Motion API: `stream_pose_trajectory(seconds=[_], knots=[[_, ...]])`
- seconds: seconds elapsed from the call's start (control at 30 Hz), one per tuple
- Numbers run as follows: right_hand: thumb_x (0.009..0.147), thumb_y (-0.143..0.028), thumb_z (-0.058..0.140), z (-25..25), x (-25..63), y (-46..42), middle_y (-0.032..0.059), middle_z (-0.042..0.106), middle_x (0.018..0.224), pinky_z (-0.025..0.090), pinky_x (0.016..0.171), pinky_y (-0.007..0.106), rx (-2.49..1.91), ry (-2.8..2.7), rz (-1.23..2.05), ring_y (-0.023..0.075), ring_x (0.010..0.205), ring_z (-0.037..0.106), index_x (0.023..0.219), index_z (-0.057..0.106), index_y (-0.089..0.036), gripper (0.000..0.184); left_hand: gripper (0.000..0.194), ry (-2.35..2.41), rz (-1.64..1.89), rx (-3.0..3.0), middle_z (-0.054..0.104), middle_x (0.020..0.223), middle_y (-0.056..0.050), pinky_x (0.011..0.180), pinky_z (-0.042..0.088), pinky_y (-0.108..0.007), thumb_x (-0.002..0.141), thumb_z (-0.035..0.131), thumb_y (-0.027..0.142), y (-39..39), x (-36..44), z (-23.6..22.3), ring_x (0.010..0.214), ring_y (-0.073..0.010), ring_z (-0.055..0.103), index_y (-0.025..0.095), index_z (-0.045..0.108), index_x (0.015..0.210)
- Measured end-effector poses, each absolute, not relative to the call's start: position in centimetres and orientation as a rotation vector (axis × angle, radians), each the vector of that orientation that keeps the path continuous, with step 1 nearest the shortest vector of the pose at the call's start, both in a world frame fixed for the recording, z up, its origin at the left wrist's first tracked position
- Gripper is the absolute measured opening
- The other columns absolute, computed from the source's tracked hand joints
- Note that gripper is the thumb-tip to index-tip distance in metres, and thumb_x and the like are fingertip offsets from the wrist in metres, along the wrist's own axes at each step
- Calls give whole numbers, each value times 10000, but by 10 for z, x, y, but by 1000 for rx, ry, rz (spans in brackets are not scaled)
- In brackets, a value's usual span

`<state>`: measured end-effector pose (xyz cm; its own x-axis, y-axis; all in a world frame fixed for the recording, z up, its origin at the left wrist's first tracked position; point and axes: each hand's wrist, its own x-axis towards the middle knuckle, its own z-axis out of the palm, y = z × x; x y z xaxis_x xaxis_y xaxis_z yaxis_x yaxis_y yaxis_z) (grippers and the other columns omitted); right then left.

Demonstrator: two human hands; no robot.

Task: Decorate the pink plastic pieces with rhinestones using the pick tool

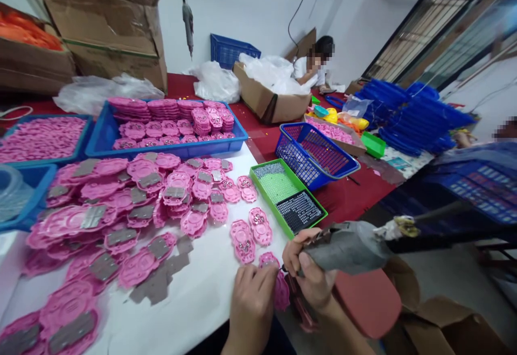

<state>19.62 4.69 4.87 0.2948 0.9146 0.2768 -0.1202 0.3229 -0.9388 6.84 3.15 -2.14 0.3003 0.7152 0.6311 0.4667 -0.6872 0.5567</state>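
My right hand [311, 269] is closed round a grey electric screwdriver [351, 246] whose tip points down and left at a pink plastic part [278, 285] at the table's near edge. My left hand [252, 296] presses its fingers onto that same pink part and holds it down. Two more pink parts with small screws [250, 235] lie just beyond my hands. A green tray [287, 196] with a perforated screw plate sits right behind them.
Many pink parts with grey metal plates [133, 209] are spread over the white table. Blue trays of stacked pink parts [169, 123] stand behind, with a blue basket [315, 153] to the right and cardboard boxes [105, 26] at back. A person [311, 67] sits far off; a red stool [371, 301] is close right.
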Motion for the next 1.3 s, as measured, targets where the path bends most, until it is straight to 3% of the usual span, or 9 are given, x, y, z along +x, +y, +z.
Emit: stream_pose_trajectory(seconds=[0.5,1.3], knots=[[881,-423,649,61,194,56,-111,409,509,293,410,214,-943,-944,852,78,382,352,952,533,-249,221,267,1061,1472,2251,773,965,-68,703,453,-343,1072,411,178,37,76,-43,741,-200,610,183,668,1142],[903,-420,627,57,190,55,-115,382,499,272,397,181,-912,-958,849,69,373,318,980,534,-262,199,219,1035,1501,2222,760,872,-41,687,453,-329,1007,506,115,41,75,-48,739,-200,595,211,678,1104]])
